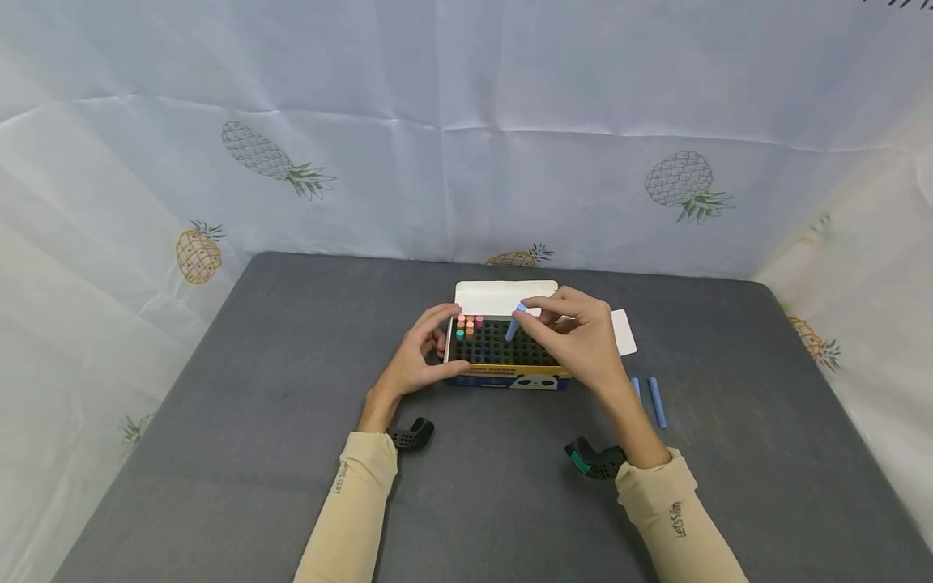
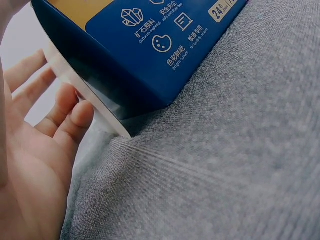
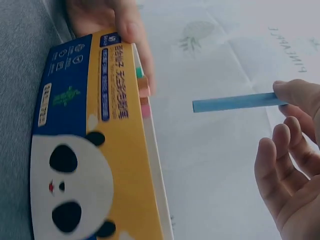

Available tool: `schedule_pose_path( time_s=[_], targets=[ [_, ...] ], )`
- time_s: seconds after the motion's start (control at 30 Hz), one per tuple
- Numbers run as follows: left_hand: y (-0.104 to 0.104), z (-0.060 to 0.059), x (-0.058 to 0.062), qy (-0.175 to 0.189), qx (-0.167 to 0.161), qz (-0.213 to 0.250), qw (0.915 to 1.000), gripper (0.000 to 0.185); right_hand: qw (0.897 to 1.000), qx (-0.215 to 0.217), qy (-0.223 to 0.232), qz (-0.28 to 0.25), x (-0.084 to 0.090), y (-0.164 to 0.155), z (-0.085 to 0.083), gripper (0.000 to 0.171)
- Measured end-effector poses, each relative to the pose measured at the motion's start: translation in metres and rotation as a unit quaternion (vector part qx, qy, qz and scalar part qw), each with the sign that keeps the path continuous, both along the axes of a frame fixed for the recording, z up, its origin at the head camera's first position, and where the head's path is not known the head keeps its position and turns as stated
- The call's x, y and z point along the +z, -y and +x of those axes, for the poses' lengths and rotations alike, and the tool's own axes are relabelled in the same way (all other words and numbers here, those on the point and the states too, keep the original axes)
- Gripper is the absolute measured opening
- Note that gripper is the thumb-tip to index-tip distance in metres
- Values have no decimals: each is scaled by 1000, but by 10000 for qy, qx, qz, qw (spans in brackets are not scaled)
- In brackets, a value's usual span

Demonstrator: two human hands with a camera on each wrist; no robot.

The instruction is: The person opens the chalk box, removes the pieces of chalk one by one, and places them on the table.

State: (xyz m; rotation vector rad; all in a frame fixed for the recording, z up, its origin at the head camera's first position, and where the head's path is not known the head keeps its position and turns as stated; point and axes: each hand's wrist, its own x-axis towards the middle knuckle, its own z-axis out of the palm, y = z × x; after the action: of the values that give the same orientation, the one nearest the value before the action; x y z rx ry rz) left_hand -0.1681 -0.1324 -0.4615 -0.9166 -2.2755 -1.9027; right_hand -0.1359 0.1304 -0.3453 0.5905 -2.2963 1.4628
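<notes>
Fingertips of the right hand (image 1: pixel 583 340) pinch a blue chalk stick (image 1: pixel 514 322) by its top end, and the stick hangs tilted over the far middle of the open chalk box (image 1: pixel 510 377). From the right wrist view the stick (image 3: pixel 232 103) juts out from the fingers (image 3: pixel 295 95) clear of the box, its free end not yet in any slot. The left hand (image 1: pixel 423 356) steadies the box at its left end, thumb along the near edge and fingers curved against the side; the left wrist view shows those fingers (image 2: pixel 75 117) lying against the box wall (image 2: pixel 145 65).

Inside, a dark grid of slots fills the box, and only a small cluster of pink, orange and green chalks (image 1: pixel 468 325) stands in the far left corner. The white lid flap (image 1: pixel 506 293) is folded back on the far side. Two more blue sticks (image 1: pixel 652 398) lie on the grey table (image 1: pixel 255 389) just right of the right wrist.

My reading is that chalk is being slotted into the box one stick at a time, and this one is at the lowering stage. What comes next would call for bringing the stick upright, lining its lower end up with an empty slot, and easing it down while the left hand keeps the box from sliding.
</notes>
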Motion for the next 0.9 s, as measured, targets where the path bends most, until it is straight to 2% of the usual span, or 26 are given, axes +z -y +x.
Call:
schedule_pose_path(
  time_s=[0.07,0.1,0.3,0.33,0.73,0.9],
  targets=[
    [0,0,0,18,1,-11,10000,78,9999,-97,10,29,0,-7,5,11],
    [0,3,5,62,9,-45,10000,77,9999,-151,-1,43,1,-11,7,11],
    [0,2,2,77,20,-70,9999,79,9995,-188,-231,-42,5,-35,21,15],
    [1,0,-3,36,12,-48,10000,81,9994,-204,-269,-74,6,-39,23,16],
    [0,1,0,26,66,-68,10000,78,9966,-645,-515,-43,5,-94,51,24],
    [0,1,0,74,62,-66,9999,77,9966,-488,-584,-331,-2,-118,62,26]
  ],
)
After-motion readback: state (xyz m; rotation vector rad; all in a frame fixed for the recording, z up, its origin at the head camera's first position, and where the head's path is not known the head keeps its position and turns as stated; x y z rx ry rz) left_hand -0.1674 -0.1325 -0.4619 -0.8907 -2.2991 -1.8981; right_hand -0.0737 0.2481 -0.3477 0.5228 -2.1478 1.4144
